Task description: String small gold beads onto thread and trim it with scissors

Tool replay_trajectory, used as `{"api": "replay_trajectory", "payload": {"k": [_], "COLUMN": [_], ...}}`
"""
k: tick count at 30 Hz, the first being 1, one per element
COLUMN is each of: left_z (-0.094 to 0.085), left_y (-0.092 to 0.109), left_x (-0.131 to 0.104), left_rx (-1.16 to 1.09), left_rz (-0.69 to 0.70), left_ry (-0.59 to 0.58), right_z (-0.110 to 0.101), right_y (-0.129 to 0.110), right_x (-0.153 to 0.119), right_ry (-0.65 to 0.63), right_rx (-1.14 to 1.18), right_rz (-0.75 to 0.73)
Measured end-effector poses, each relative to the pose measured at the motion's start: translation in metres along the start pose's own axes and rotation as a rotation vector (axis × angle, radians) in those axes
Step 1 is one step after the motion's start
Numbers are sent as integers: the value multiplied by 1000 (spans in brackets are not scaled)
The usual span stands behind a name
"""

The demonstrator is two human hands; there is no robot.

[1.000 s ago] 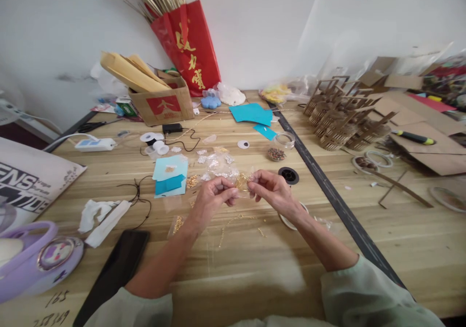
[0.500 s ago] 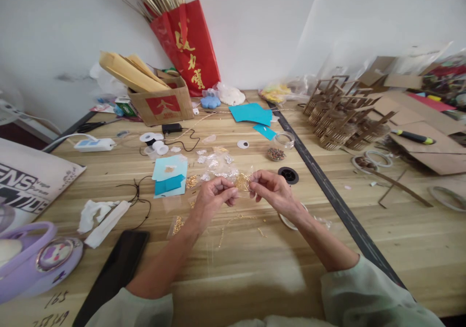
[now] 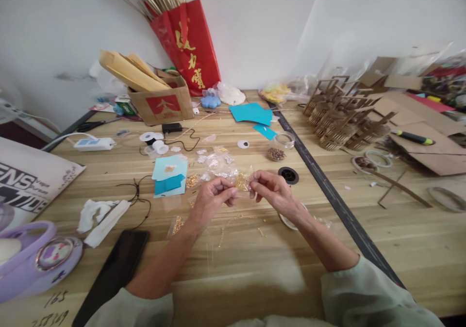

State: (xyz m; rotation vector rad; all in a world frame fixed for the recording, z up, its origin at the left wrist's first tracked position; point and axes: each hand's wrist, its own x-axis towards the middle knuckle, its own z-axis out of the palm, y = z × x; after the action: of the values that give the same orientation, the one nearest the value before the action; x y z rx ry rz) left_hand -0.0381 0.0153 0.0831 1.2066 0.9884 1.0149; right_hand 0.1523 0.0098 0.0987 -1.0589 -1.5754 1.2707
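Note:
Between my two hands is a small clear plastic bag (image 3: 242, 182) of thin gold-coloured metal pieces. My left hand (image 3: 215, 196) pinches its left side with thumb and fingers. On the other side, my right hand (image 3: 271, 189) grips the right edge, fingers closed. Just below the hands a gold chain (image 3: 238, 217) lies curved on the wooden table (image 3: 255, 278), with a short loose piece of chain (image 3: 260, 232) at its right. Clear bags with silvery pieces (image 3: 218, 162) lie behind the bag. Bags of gold beads (image 3: 177, 224) rest left of my left hand.
Blue cards (image 3: 169, 185) and a black phone (image 3: 115, 273) lie to the left. A black spool (image 3: 288, 175) and a round tub of beads (image 3: 276, 154) stand right of my hands. Bamboo baskets (image 3: 338, 118) and a utility knife (image 3: 415, 137) are far right.
The gold pieces inside the bag have shifted and show more spread out. Both hands keep nearly the same place and grip.

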Motion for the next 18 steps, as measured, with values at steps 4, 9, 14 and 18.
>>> {"api": "replay_trajectory", "payload": {"k": [4, 9, 14, 18], "left_z": [-1, -1, -1, -1], "left_y": [0, -1, -1, 1], "left_x": [0, 1, 1, 0], "left_rx": [1, -9, -12, -12], "left_rz": [-3, 1, 0, -3], "left_ry": [-2, 8, 13, 12], "right_z": [0, -1, -2, -1], "right_y": [2, 10, 13, 12], "right_x": [0, 0, 0, 0], "right_ry": [7, 12, 28, 38], "right_rx": [-4, -23, -38, -42], "right_rz": [-5, -28, -47, -56]}}
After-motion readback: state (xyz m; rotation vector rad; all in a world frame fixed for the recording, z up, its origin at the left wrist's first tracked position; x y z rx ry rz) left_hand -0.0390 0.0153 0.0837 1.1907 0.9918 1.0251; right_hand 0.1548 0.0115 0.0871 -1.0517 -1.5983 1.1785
